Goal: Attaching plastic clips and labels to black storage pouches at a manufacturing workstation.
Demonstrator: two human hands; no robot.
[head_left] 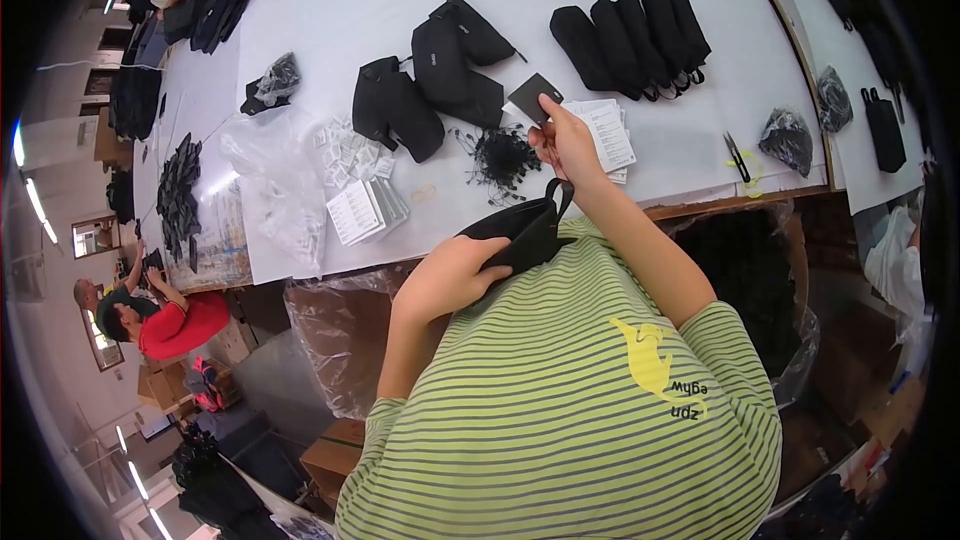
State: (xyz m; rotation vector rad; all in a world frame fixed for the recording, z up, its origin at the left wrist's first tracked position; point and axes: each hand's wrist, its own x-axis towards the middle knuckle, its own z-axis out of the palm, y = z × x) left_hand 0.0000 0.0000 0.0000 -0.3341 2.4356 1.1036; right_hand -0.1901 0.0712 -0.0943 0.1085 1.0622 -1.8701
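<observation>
**Soft black pouch held at the near table edge**

The left hand [450,275] was closed around the body of a black fabric pouch [520,230], held in the air just off the near edge of the table [400,0], against the striped shirt. The right hand [568,145] pinched a dark square card tag [533,97] in its fingertips, above the pouch's loop strap [560,195]. The pouch looked light, soft and floppy, matte woven cloth that would sag unless gripped by the body; the strap seemed the handiest place for threading. Near the right hand lay a tangle of thin black strings [503,155] and a stack of white printed cards [610,130]. More black pouches [430,80] lay toward the middle of the white table.
</observation>
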